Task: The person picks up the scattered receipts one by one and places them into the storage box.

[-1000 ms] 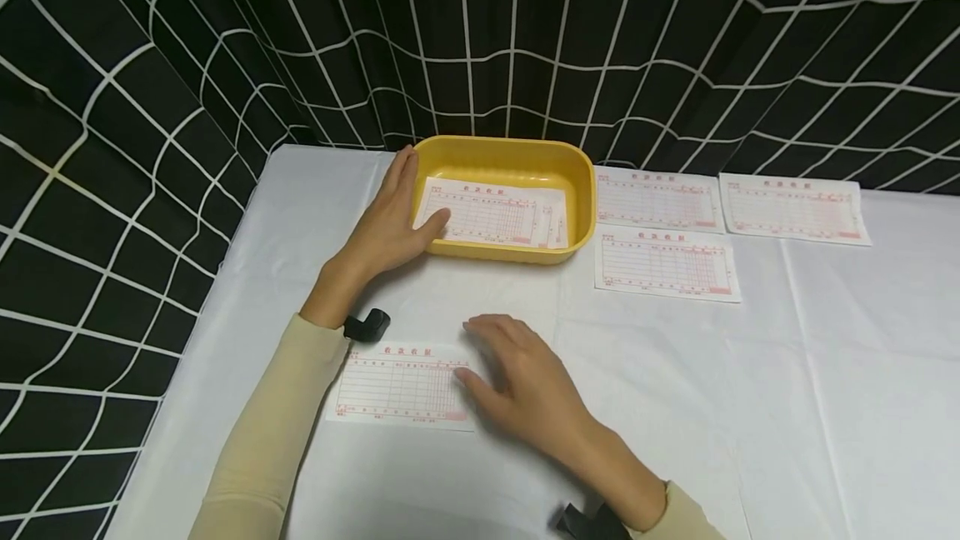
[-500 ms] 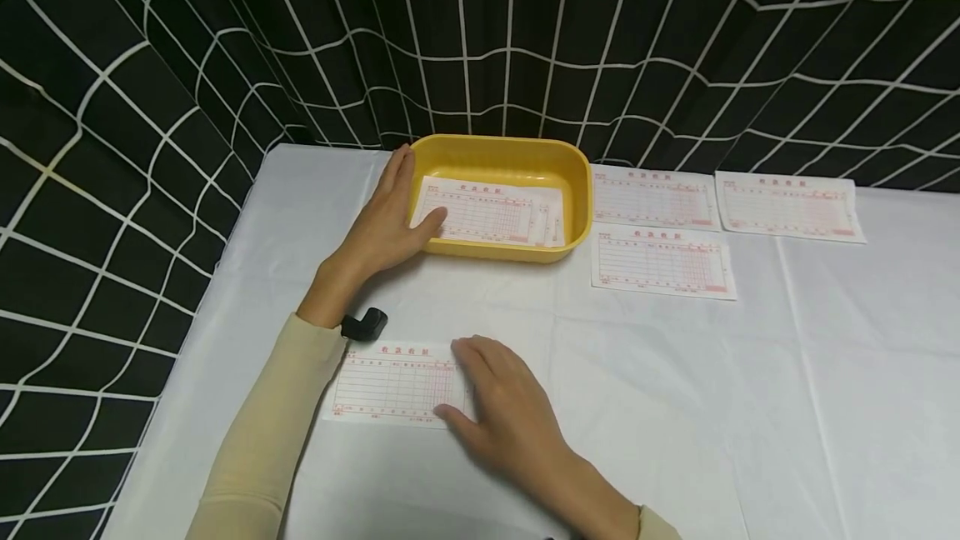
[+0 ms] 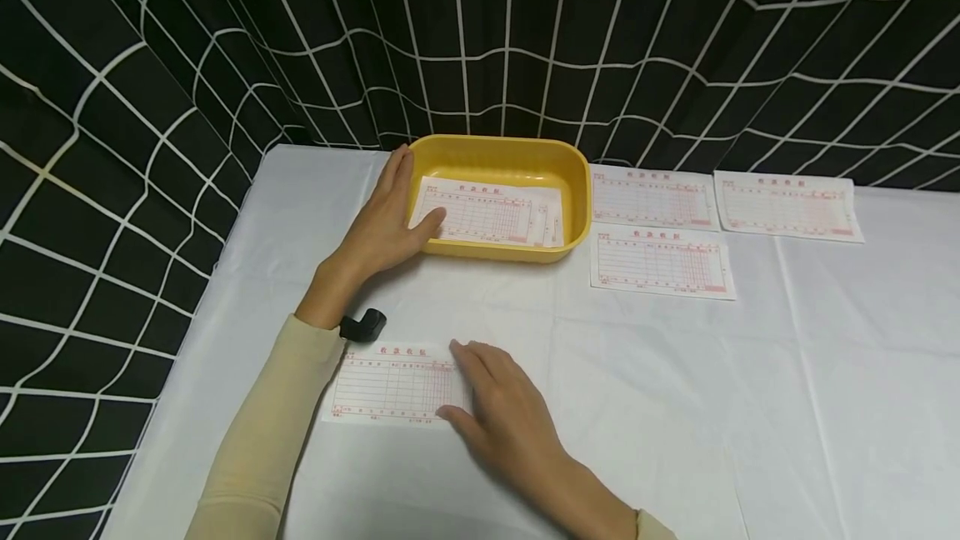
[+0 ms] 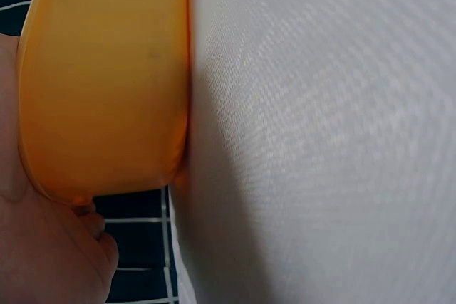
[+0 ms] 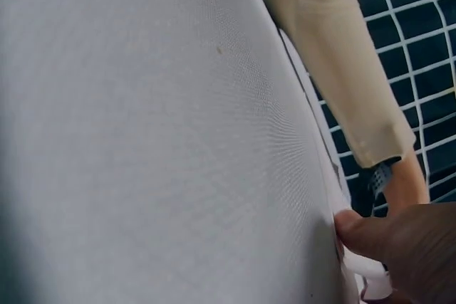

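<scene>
In the head view, my left hand (image 3: 378, 227) holds the left end of a yellow plastic basin (image 3: 504, 253), its thumb over the near rim and its fingers along the left side. A stack of receipt slips (image 3: 480, 213) printed in red lies in the basin. My right hand (image 3: 513, 419) rests over the right end of a single receipt slip (image 3: 390, 386) lying flat on the table, thumb and fingers spread apart and covering that end. In the right wrist view, the thumb (image 5: 363, 235) is down at the white cloth. The left wrist view shows the basin's outer wall (image 4: 107, 90) against my palm.
More receipt slips lie flat right of the basin: one at the back (image 3: 652, 198), one in front of it (image 3: 662, 262) and one farther right (image 3: 787, 207). White cloth (image 3: 675, 407) covers the table. A dark, white-gridded curtain (image 3: 510, 40) hangs behind and to the left.
My right hand has come down and slightly left onto the near slip's right end, then stayed nearly still. The left hand and basin have not moved.
</scene>
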Demonstrator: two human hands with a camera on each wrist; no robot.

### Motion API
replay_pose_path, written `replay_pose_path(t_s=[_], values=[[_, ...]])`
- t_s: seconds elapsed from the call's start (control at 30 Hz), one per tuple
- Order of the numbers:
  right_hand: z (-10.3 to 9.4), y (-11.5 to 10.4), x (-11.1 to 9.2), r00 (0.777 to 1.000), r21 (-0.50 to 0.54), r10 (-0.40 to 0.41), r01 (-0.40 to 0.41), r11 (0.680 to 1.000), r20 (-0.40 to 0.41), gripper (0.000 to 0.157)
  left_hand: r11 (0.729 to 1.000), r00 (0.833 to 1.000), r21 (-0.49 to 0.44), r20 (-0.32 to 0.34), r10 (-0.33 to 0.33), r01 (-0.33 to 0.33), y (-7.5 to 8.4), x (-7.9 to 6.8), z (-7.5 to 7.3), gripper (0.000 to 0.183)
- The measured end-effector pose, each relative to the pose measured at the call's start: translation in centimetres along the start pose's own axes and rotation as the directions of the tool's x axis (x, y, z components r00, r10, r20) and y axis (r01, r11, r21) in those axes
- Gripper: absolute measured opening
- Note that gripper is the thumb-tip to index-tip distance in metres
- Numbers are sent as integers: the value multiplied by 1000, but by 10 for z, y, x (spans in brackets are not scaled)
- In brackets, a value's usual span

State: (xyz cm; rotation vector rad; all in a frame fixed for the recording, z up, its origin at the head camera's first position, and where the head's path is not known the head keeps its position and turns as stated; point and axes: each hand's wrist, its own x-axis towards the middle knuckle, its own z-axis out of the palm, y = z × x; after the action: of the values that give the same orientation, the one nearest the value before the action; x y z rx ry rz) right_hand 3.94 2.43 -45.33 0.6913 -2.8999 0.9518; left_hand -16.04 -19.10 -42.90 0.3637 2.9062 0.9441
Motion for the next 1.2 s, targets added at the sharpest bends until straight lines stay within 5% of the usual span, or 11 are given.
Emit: replay_pose_path(t_s=[0.4, 0.6, 0.9, 1.2], values=[[3, 0, 1, 996, 172, 2, 14, 985, -89, 34, 1000, 1000, -18, -5, -2, 2, 0, -1, 0, 98], [-4, 1, 3, 997, 278, 66, -56, 959, -27, 24, 1000, 1000, -9, 0, -1, 1, 0, -1, 0, 99], [-18, 14, 7, 988, 497, 140, -152, 854, 62, 10, 1000, 1000, -9, -5, 6, -6, 0, 1, 0, 98], [-28, 25, 6, 974, 497, 204, -224, 839, 95, 3, 1000, 1000, -9, -4, -1, 1, 0, 2, 0, 98]])
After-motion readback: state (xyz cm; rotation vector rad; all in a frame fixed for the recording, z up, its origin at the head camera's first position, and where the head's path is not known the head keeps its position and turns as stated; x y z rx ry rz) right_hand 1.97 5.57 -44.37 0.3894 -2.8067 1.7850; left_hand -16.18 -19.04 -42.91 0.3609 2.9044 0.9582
